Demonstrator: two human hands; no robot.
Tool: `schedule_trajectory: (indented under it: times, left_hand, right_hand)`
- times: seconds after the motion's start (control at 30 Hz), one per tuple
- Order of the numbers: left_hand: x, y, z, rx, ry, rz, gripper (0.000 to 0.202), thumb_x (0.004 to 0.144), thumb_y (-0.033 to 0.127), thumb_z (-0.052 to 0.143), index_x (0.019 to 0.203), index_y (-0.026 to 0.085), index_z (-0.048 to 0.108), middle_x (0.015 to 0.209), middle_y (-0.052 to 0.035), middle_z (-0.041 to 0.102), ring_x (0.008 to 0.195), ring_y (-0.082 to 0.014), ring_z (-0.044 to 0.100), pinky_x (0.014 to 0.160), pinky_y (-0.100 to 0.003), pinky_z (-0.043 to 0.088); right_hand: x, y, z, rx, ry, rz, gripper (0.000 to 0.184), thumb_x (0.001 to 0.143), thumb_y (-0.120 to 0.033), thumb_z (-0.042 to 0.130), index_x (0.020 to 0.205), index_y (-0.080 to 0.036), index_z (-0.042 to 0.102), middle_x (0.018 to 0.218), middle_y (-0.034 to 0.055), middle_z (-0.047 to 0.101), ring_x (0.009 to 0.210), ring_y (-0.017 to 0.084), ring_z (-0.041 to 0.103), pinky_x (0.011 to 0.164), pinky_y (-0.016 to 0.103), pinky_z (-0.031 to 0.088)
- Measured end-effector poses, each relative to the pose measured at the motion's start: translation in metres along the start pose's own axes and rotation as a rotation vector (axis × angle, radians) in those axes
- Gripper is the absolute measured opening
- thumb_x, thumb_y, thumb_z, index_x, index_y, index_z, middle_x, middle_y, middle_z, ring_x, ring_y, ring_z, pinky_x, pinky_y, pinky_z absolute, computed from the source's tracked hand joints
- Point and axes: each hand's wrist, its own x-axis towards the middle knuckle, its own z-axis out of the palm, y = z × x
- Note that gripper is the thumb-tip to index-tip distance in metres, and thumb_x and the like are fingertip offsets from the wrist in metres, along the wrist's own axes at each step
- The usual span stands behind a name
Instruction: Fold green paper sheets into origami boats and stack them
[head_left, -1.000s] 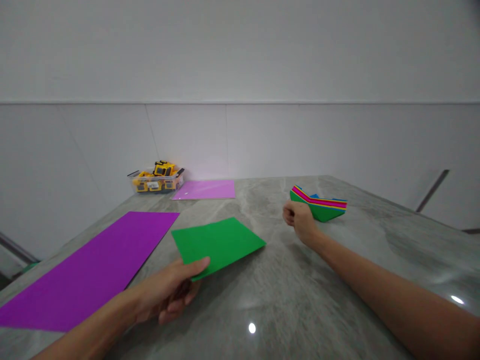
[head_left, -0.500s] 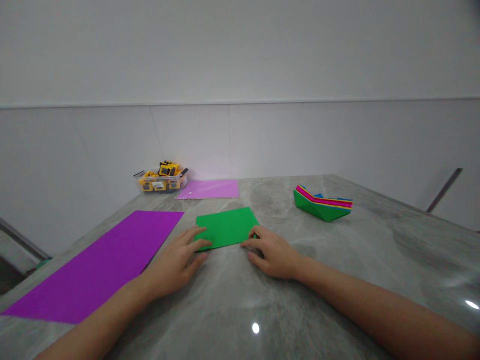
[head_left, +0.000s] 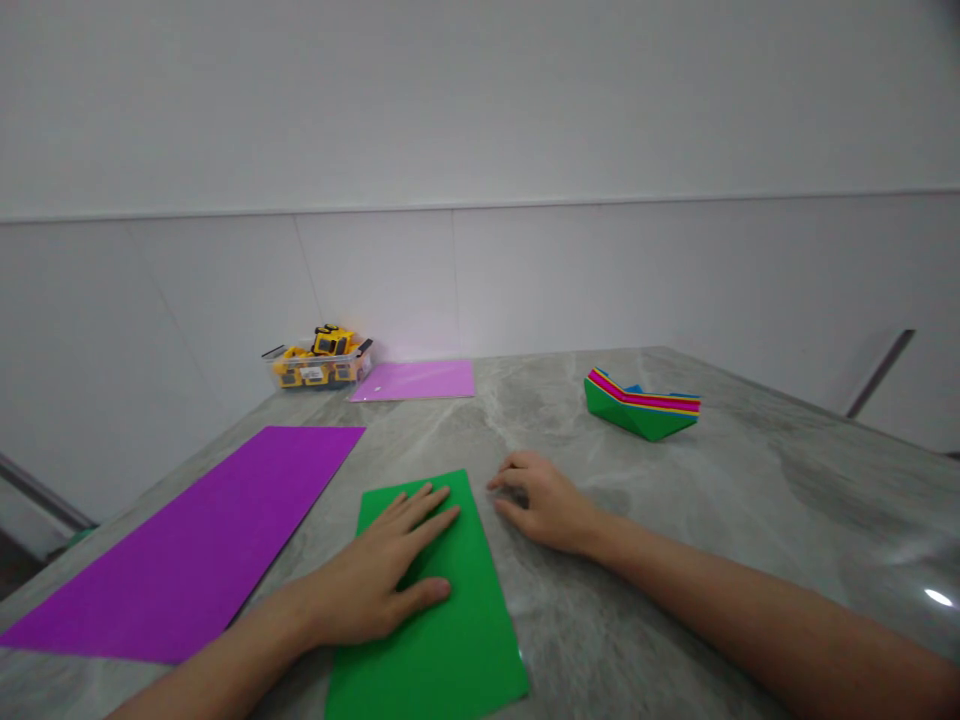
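- A left hand, its fingers splayed, presses palm-down on a green sheet lying on a grey marbled table.
- The right hand rests just beyond the sheet's right edge, fingers loosely curled, thumb apart from them, gripping nothing visible; the two hands are well apart.
- The green sheet lies under the left hand, reaching back toward the person and out of view below.
- To the left of the left hand lies a larger purple sheet, its near corner met by the forearm in this view.
- Beyond the right hand and to its right sits a green boat with bright stripes.
- Far past the left hand stand a clear box of yellow toys and, beside it, a pink sheet.
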Motion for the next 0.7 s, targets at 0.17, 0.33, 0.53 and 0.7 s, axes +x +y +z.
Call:
schedule_trajectory:
  times: [0.17, 0.33, 0.53, 0.7]
  left_hand:
    - [0.0, -0.01, 0.006, 0.194, -0.127, -0.068, 0.071, 0.095, 0.062, 0.03, 0.153, 0.028, 0.01, 0.16, -0.0072, 0.002, 0.147, -0.031, 0.003, 0.117, -0.056, 0.01]
    - [-0.002, -0.007, 0.009, 0.25, -0.115, -0.037, 0.072, 0.094, 0.064, 0.028, 0.153, 0.029, 0.005, 0.16, -0.0071, -0.002, 0.146, -0.0323, 0.001, 0.116, -0.057, 0.01]
    - [-0.001, -0.004, 0.007, 0.28, -0.148, -0.038, 0.074, 0.094, 0.066, 0.025, 0.154, 0.026, 0.006, 0.159, -0.0099, -0.003, 0.146, -0.0323, -0.002, 0.116, -0.058, 0.009]
    - [0.0, -0.002, 0.006, 0.285, -0.16, -0.031, 0.076, 0.094, 0.067, 0.023, 0.154, 0.024, 0.006, 0.159, -0.0118, -0.003, 0.146, -0.0324, -0.003, 0.116, -0.057, 0.008]
  right_hand:
    - [-0.009, -0.02, 0.0, 0.648, -0.404, 0.125, 0.017, 0.068, -0.022, 0.074, 0.083, -0.015, 0.069, 0.068, -0.0011, 0.062, 0.059, 0.011, 0.055, 0.057, 0.023, 0.044]
    - [-0.018, -0.027, 0.004, 0.809, -0.556, 0.15, 0.032, 0.059, -0.028, 0.083, 0.065, -0.016, 0.054, 0.057, -0.0069, 0.052, 0.051, 0.006, 0.043, 0.049, 0.019, 0.035]
    - [-0.012, -0.016, 0.005, 0.733, -0.419, 0.106, 0.03, 0.062, -0.019, 0.078, 0.062, -0.017, 0.048, 0.058, -0.0069, 0.048, 0.053, 0.007, 0.041, 0.05, 0.02, 0.033]
    - [-0.006, -0.011, 0.008, 0.667, -0.317, 0.108, 0.032, 0.063, -0.019, 0.076, 0.061, -0.018, 0.044, 0.061, -0.0049, 0.053, 0.056, 0.009, 0.044, 0.053, 0.022, 0.035]
